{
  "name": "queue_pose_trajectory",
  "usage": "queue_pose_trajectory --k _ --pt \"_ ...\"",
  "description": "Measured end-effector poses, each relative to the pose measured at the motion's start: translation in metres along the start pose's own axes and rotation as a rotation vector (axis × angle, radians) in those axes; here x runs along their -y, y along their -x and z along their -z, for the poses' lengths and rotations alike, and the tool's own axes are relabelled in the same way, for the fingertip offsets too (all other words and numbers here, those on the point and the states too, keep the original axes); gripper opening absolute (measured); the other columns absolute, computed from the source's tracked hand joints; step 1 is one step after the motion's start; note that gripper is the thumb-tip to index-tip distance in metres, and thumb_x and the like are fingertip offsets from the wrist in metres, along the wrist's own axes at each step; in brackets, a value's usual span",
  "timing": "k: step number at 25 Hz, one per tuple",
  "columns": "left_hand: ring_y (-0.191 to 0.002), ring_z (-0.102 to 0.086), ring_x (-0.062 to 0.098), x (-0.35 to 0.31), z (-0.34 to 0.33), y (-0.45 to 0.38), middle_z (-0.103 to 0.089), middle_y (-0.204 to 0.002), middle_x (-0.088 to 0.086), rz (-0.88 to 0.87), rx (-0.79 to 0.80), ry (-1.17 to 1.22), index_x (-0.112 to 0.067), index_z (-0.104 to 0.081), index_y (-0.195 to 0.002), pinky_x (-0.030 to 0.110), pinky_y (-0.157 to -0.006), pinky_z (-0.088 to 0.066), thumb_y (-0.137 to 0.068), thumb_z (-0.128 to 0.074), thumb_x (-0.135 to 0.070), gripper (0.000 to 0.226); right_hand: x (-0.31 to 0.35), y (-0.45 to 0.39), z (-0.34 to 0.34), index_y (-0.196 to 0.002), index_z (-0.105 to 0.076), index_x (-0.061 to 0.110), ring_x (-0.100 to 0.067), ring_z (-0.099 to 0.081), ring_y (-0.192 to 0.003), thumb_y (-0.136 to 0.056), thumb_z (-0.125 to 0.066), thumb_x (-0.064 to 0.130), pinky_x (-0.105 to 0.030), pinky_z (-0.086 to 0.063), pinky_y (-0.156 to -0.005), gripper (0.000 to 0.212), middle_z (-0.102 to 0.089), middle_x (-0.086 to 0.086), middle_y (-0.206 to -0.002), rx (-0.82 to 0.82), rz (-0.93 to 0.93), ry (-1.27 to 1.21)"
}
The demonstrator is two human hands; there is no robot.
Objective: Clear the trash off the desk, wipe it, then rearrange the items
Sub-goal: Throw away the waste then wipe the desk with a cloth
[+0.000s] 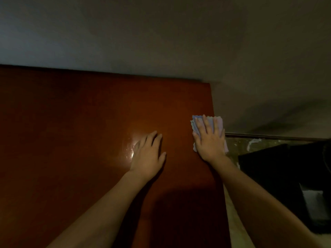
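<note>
My right hand presses the cloth flat-fingered at the table's three o'clock edge; left hand rests open, bracing. I should wipe in overlapping strokes toward nine o'clock

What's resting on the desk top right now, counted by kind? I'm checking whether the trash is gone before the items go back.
Hands: 2, the left hand flat on the bare desk, the right hand pressing the cloth.
Cleaning cloths: 1, a pale bluish cloth at the desk's right edge.
Trash: 0 in view.
Total: 3.
</note>
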State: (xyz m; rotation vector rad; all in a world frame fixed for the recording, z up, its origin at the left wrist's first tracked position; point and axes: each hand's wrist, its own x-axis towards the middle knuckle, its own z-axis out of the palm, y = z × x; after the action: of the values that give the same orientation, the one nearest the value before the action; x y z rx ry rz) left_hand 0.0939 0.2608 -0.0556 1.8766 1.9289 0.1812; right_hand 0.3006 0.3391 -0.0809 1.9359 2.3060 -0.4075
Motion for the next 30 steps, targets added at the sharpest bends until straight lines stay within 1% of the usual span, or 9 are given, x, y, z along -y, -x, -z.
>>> queue_pose_trajectory --k 2,5,9,13,15,17,22,27,30 --pt "-0.142 -0.014 0.017 0.01 0.008 -0.027 -0.019 -0.154 0.0 0.031 -0.029 -0.002 -0.02 -0.021 -0.148 0.037 -0.116 -0.014 -0.096 -0.041 -0.041 0.06 0.001 -0.038 0.011 -0.15 -0.005 0.033 -0.027 0.009 -0.145 -0.096 -0.008 0.052 -0.056 -0.004 -0.113 0.058 0.003 0.004 -0.16 -0.005 -0.007 -0.006" --pt "-0.142 -0.014 0.018 0.031 0.022 -0.056 -0.018 -0.154 0.0 0.089 -0.043 -0.019 -0.02 -0.02 -0.148 0.037 -0.116 -0.013 -0.095 -0.042 -0.042 0.062 0.005 -0.085 0.024 -0.15 -0.005 0.034 -0.026 0.01 -0.145 -0.101 -0.019 0.044 -0.056 -0.003 -0.114 0.053 0.004 0.004 -0.16 -0.006 -0.029 -0.036" --pt "-0.142 -0.013 0.018 0.058 0.042 -0.075 -0.018 -0.155 0.0 0.101 -0.049 -0.063 -0.02 -0.02 -0.148 0.036 -0.116 -0.013 -0.096 -0.04 -0.042 0.061 0.011 -0.13 0.032 -0.15 -0.001 0.033 -0.027 0.01 -0.145 -0.101 -0.017 0.044 -0.059 -0.003 -0.114 0.053 0.005 0.003 -0.16 -0.013 -0.088 -0.061" --pt "-0.143 -0.01 0.018 0.089 0.059 -0.076 -0.015 -0.156 0.0 0.125 -0.035 -0.101 -0.02 -0.017 -0.149 0.037 -0.116 -0.012 -0.096 -0.041 -0.042 0.062 0.028 -0.15 0.032 -0.151 -0.004 0.03 -0.031 0.006 -0.145 -0.101 -0.017 0.044 -0.062 0.0 -0.112 0.054 0.002 0.0 -0.16 -0.063 -0.198 -0.103" --pt "-0.143 -0.01 0.017 0.102 0.063 -0.072 -0.015 -0.156 0.0 0.132 -0.019 -0.108 -0.019 -0.017 -0.149 0.036 -0.116 -0.011 -0.096 -0.04 -0.043 0.063 0.045 -0.154 0.031 -0.151 -0.002 0.029 -0.032 0.008 -0.145 -0.101 -0.015 0.044 -0.064 0.003 -0.111 0.054 0.003 -0.002 -0.16 -0.066 -0.252 -0.095" --pt "-0.143 -0.01 0.017 0.114 0.066 -0.07 -0.015 -0.156 0.0 0.115 -0.021 -0.104 -0.019 -0.018 -0.149 0.036 -0.116 -0.011 -0.096 -0.04 -0.043 0.063 0.074 -0.158 0.029 -0.151 0.002 0.029 -0.032 0.01 -0.145 -0.101 -0.013 0.044 -0.064 0.006 -0.11 0.054 0.005 -0.001 -0.16 -0.059 -0.239 -0.066" --pt "-0.143 -0.011 0.017 0.161 0.081 -0.06 -0.015 -0.156 0.0 0.142 -0.067 -0.066 -0.019 -0.018 -0.149 0.034 -0.116 -0.011 -0.096 -0.041 -0.041 0.062 0.183 -0.163 0.011 -0.151 0.003 0.03 -0.031 0.012 -0.145 -0.101 -0.014 0.043 -0.064 0.007 -0.109 0.054 0.005 0.002 -0.16 -0.061 -0.049 -0.028" --pt "-0.144 -0.008 0.016 0.248 0.113 -0.039 -0.012 -0.156 -0.002 0.158 -0.074 -0.046 -0.021 -0.016 -0.149 0.033 -0.116 -0.008 -0.097 -0.038 -0.043 0.061 0.286 -0.163 -0.003 -0.151 0.001 0.029 -0.031 0.011 -0.145 -0.101 -0.017 0.042 -0.065 0.006 -0.109 0.054 0.0 0.002 -0.16 -0.061 -0.012 -0.025" --pt "-0.144 -0.008 0.017 0.325 0.144 -0.021 -0.013 -0.156 -0.002 0.168 -0.109 -0.034 -0.021 -0.017 -0.149 0.034 -0.117 -0.008 -0.096 -0.039 -0.044 0.061 0.373 -0.163 -0.012 -0.151 0.001 0.027 -0.032 0.012 -0.145 -0.101 -0.017 0.042 -0.064 0.004 -0.111 0.055 0.002 0.001 -0.159 -0.07 0.006 0.01"
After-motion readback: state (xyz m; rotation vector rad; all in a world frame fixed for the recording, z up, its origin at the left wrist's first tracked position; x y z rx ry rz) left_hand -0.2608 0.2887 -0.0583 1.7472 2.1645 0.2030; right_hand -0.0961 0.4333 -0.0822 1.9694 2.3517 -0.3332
